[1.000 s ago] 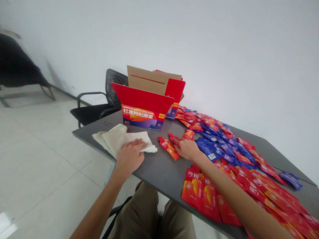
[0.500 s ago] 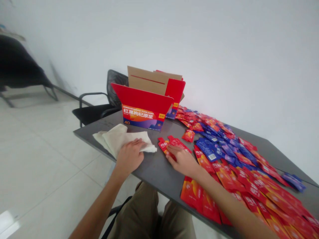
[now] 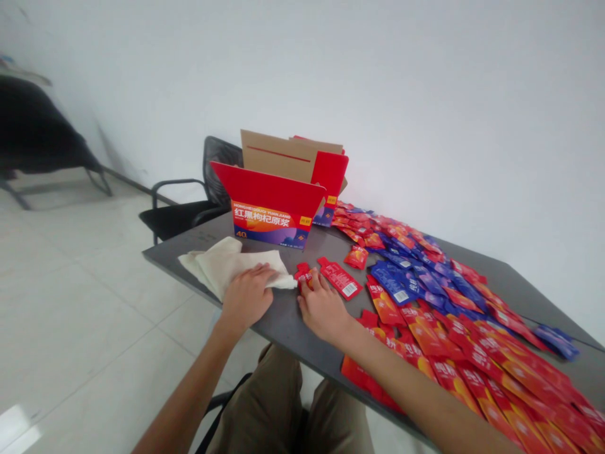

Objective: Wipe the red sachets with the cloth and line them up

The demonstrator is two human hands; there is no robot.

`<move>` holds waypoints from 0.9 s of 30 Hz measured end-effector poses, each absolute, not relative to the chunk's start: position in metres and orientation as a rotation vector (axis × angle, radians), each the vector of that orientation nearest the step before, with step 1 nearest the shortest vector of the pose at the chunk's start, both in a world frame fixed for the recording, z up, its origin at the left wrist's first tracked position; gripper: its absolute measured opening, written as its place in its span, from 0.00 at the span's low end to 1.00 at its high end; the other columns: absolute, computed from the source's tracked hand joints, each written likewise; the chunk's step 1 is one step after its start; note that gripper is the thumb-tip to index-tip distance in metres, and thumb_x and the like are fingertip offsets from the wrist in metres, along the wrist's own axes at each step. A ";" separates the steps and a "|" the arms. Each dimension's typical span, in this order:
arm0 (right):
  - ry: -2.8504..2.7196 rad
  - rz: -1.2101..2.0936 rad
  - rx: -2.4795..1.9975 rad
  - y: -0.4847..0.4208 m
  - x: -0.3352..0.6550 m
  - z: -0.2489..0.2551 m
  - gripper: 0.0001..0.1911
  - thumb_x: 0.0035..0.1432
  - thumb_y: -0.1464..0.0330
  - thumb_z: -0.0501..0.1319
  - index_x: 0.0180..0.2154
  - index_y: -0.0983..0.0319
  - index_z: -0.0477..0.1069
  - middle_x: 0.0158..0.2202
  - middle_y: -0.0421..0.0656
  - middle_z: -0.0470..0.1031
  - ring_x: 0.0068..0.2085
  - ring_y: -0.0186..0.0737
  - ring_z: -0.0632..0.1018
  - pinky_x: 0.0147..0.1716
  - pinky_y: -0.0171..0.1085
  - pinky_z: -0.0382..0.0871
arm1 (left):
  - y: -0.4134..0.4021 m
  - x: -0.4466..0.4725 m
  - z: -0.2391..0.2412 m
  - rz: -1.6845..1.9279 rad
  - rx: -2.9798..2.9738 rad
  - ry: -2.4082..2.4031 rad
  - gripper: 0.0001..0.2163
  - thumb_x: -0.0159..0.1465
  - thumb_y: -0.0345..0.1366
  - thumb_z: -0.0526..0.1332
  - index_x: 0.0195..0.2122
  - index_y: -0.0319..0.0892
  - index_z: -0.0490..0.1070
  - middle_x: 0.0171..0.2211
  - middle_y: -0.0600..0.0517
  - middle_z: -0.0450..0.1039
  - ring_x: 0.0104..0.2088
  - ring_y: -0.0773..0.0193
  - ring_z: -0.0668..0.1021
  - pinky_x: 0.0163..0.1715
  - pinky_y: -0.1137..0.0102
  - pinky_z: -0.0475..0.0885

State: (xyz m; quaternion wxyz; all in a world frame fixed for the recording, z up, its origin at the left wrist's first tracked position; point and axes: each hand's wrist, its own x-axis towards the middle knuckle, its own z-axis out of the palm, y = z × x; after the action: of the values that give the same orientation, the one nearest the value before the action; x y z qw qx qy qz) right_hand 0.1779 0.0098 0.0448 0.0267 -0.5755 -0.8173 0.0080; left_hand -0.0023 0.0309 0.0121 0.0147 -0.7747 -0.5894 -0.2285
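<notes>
My left hand [image 3: 248, 299] is closed over the right part of a crumpled cream cloth [image 3: 215, 265] near the table's front edge. Just right of it, my right hand [image 3: 324, 310] has its fingers on a red pouch [image 3: 303, 273], which lies mostly hidden under them and touches or nearly touches the cloth's edge. Another red pouch [image 3: 339, 278] lies flat beyond that hand, barcode side up. Behind it is a small red packet [image 3: 357, 256], and a blue pouch [image 3: 394, 282] rests farther right.
An open red carton [image 3: 271, 221] stands behind the cloth, with a second carton [image 3: 326, 211] behind it. Many red pouches [image 3: 454, 378] and blue pouches [image 3: 432, 284] cover the right of the grey table [image 3: 278, 321]. A black chair [image 3: 182, 214] is at the far left edge.
My right hand has moved left with one red pouch, bringing it to the cloth and away from the other red pouch. My left hand stays on the cloth.
</notes>
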 end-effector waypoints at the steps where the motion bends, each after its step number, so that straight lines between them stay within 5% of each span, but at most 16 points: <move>1: -2.526 0.057 -1.774 0.011 0.179 0.048 0.24 0.65 0.65 0.49 0.58 0.69 0.62 0.65 0.64 0.54 0.64 0.58 0.61 0.55 0.51 0.63 | 0.031 -0.002 0.012 -0.707 -2.414 -1.835 0.24 0.55 0.25 0.52 0.52 0.41 0.72 0.55 0.46 0.72 0.57 0.57 0.72 0.57 0.63 0.66; 4: -2.494 0.244 -1.733 0.017 0.191 0.057 0.19 0.64 0.65 0.51 0.50 0.68 0.70 0.58 0.60 0.66 0.54 0.50 0.74 0.52 0.44 0.66 | 0.031 -0.004 0.012 -0.698 -2.430 -1.836 0.24 0.56 0.25 0.51 0.52 0.42 0.72 0.55 0.47 0.72 0.57 0.58 0.72 0.58 0.63 0.65; 8: -2.385 0.440 -1.580 0.024 0.213 0.056 0.14 0.60 0.65 0.56 0.44 0.65 0.73 0.49 0.51 0.75 0.47 0.44 0.77 0.49 0.39 0.67 | 0.028 -0.004 0.022 -0.704 -2.476 -1.881 0.24 0.58 0.25 0.50 0.54 0.47 0.71 0.54 0.51 0.73 0.55 0.59 0.74 0.56 0.64 0.67; 13: -2.285 0.559 -1.500 0.023 0.222 0.042 0.18 0.50 0.64 0.64 0.44 0.66 0.73 0.45 0.49 0.77 0.43 0.45 0.78 0.46 0.40 0.69 | 0.021 0.018 0.040 -0.845 -2.607 -1.804 0.23 0.63 0.30 0.49 0.59 0.50 0.65 0.55 0.53 0.73 0.52 0.59 0.76 0.54 0.64 0.68; 20: -2.128 0.746 -1.212 0.026 0.219 0.026 0.18 0.47 0.74 0.64 0.43 0.63 0.72 0.42 0.41 0.77 0.37 0.36 0.77 0.38 0.33 0.70 | 0.011 0.049 0.025 -0.592 -2.895 -1.321 0.23 0.59 0.25 0.52 0.54 0.43 0.70 0.58 0.48 0.69 0.59 0.61 0.69 0.60 0.64 0.62; 27: -2.044 0.752 -1.369 0.025 0.219 0.030 0.20 0.45 0.69 0.68 0.42 0.65 0.71 0.34 0.40 0.76 0.34 0.38 0.76 0.36 0.35 0.69 | 0.043 0.060 0.035 -0.451 -2.826 -1.443 0.21 0.58 0.24 0.50 0.51 0.43 0.71 0.55 0.46 0.72 0.58 0.58 0.71 0.57 0.62 0.65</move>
State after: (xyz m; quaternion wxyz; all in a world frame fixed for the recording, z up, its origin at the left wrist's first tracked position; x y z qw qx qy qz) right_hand 0.2189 0.0248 0.0295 0.2806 -0.5109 -0.7626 0.2805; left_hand 0.0603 0.0427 0.0352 -0.0320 -0.8813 -0.4500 -0.1407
